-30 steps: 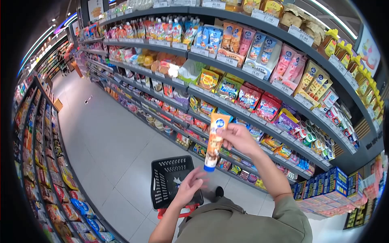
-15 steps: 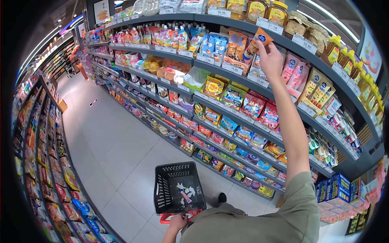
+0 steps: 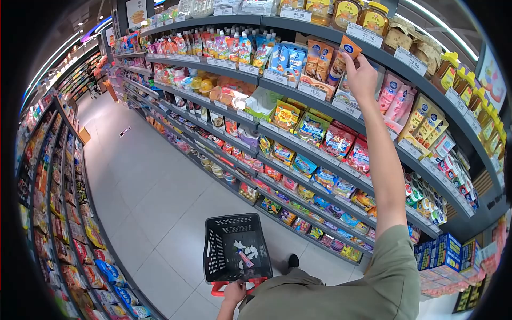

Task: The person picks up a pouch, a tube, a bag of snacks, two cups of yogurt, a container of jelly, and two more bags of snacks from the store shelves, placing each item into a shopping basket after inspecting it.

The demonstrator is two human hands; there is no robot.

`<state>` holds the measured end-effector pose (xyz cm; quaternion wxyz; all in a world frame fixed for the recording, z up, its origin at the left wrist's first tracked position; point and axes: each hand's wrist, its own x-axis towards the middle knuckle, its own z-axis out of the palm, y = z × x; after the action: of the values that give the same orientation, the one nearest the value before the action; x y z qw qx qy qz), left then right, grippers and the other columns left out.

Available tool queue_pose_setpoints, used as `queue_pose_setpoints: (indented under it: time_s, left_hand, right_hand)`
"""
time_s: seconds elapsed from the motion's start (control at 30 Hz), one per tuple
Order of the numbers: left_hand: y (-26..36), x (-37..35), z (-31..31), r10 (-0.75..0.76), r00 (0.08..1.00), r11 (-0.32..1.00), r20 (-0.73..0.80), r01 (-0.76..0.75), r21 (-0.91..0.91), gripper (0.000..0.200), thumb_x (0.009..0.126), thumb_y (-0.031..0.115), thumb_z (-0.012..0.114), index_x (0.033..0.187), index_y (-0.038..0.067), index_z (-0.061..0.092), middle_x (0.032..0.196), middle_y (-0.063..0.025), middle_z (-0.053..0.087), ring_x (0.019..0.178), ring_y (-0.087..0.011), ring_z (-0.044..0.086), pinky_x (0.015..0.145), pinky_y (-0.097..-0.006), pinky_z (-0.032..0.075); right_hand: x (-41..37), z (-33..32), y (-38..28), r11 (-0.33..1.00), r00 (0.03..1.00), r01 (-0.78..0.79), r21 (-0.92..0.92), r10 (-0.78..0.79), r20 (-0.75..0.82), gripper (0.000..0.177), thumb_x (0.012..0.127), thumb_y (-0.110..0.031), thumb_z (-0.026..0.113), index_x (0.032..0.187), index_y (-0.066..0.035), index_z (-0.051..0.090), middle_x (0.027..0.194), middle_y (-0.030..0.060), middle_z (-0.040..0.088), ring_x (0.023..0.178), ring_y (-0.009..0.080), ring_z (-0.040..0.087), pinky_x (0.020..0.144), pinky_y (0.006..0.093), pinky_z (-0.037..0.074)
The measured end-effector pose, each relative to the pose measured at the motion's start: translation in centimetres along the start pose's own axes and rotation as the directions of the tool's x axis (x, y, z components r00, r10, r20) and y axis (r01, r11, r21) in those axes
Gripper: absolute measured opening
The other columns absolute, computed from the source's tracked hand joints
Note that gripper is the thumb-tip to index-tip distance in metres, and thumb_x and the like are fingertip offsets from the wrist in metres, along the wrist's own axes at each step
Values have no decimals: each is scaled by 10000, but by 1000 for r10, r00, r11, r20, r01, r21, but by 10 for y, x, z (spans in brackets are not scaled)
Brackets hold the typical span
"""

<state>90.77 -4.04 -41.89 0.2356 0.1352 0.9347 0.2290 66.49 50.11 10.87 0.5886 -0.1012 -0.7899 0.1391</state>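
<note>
My right hand (image 3: 361,80) is raised to an upper shelf, its fingers closed on the top end of an orange squeeze tube (image 3: 340,63) with a blue logo. The tube leans slightly, right beside similar orange tubes (image 3: 319,60) in a display box. Blue tubes (image 3: 286,57) stand to the left of these and pink tubes (image 3: 396,95) to the right. Low in front of my body, my left hand (image 3: 234,292) is wrapped round the red handle (image 3: 258,284) of a black shopping basket (image 3: 211,256). Inside the basket lie a small pinkish tube (image 3: 246,259) and crumpled white pieces.
Honey jars (image 3: 373,18) stand on the shelf above my right hand. Bagged sweets (image 3: 313,128) fill the shelves below. Another stocked shelf (image 3: 66,213) runs along the left of the tiled aisle (image 3: 160,181). Blue boxes (image 3: 441,252) are stacked at the lower right.
The orange tube has come more upright and closer to the matching tubes in my right hand's grip. My left hand stays on the basket handle. The view has shifted slightly.
</note>
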Motion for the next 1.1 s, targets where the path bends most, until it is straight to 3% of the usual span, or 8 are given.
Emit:
queue_pose_setpoints:
  time_s: [0.13, 0.3, 0.37, 0.47, 0.67, 0.8, 0.9, 1.1]
  left_hand:
    - [5, -1, -4, -22, 1000, 1000, -21, 22, 5, 279, 896, 324, 583, 959, 110, 751, 852, -183, 726, 817, -382, 706, 745, -485, 564]
    - [8, 0, -5, -33, 999, 999, -41, 32, -14, 267, 894, 317, 583, 938, 117, 754, 845, -179, 725, 809, -375, 706, 739, -485, 563]
    - [9, 1, -5, -40, 998, 999, -43, 39, -13, 264, 896, 317, 582, 931, 121, 755, 839, -178, 725, 806, -376, 705, 737, -485, 563]
    - [10, 0, -6, -56, 998, 998, -40, 55, -27, 266, 898, 319, 579, 931, 121, 754, 837, -178, 724, 806, -377, 705, 739, -485, 564]
    - [12, 2, -7, -71, 997, 997, -37, 70, -24, 274, 901, 329, 575, 933, 125, 756, 835, -184, 724, 799, -384, 707, 739, -490, 566]
    - [9, 4, -4, -88, 995, 996, -40, 87, -18, 277, 900, 332, 574, 930, 126, 758, 826, -191, 722, 793, -386, 708, 735, -494, 566]
    - [6, 3, -1, -82, 995, 996, -63, 81, -33, 277, 895, 332, 576, 930, 127, 758, 818, -195, 720, 787, -387, 707, 731, -493, 567]
    - [8, 4, -2, -95, 994, 995, -50, 93, -23, 277, 892, 332, 580, 942, 126, 757, 818, -191, 721, 785, -388, 707, 730, -491, 568]
  right_hand:
    - [-2, -2, 10, 997, 999, 53, -47, -54, -6, 397, 941, -402, 666, 934, -7, 704, 766, 150, 722, 708, 297, 716, 651, 387, 533]
    - [-3, -10, 24, 932, 991, -131, 337, 137, 6, 354, 948, -319, 698, 1042, 22, 717, 857, 103, 757, 746, 136, 719, 687, 281, 548]
    - [-5, -16, 21, 914, 984, -175, 365, 175, 33, 330, 952, -276, 701, 1076, 30, 712, 886, 90, 755, 762, 94, 701, 696, 248, 544]
    - [-5, -19, 23, 891, 984, -173, 419, 177, 31, 322, 956, -269, 696, 1092, 22, 709, 905, 93, 759, 776, 106, 707, 707, 255, 543]
    - [-6, -7, 22, 976, 1000, -22, 216, 24, -4, 378, 949, -372, 687, 1074, -15, 708, 871, 102, 757, 777, 140, 717, 722, 295, 538]
    - [-3, 1, 10, 977, 995, -92, 194, 83, 56, 398, 944, -401, 683, 1046, -18, 715, 821, 113, 744, 751, 167, 717, 696, 312, 525]
    - [1, 7, 6, 999, 999, -44, 29, 44, 13, 415, 939, -405, 669, 955, 8, 702, 795, 171, 721, 739, 314, 710, 695, 380, 522]
    - [0, 30, 26, 985, 985, -77, -153, 98, 139, 428, 925, -405, 667, 904, 21, 697, 788, 210, 707, 774, 402, 691, 717, 439, 521]
